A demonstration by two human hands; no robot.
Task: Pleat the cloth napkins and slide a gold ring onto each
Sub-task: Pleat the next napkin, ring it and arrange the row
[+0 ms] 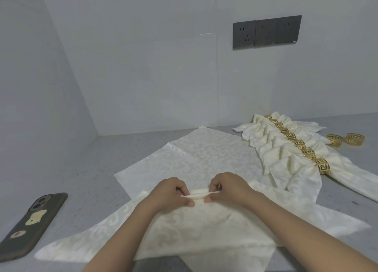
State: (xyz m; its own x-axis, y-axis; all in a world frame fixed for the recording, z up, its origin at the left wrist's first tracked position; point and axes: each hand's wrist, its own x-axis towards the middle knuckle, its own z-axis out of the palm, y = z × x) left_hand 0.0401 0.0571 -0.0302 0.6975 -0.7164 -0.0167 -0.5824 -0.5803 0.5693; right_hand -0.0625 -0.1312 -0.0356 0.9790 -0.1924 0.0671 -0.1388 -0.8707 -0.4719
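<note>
On the bench [86, 169], near its front edge, the left hand [169, 194] and right hand [229, 187] each had a pinching grip on the napkin [196, 220] pleats; a loose pinch could let the folds spring open

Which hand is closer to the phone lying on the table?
The left hand. It pinches the pleated cream cloth napkin toward the side where the dark phone with stickers on its case lies. The right hand pinches the same fold farther away, on the other side.
</note>
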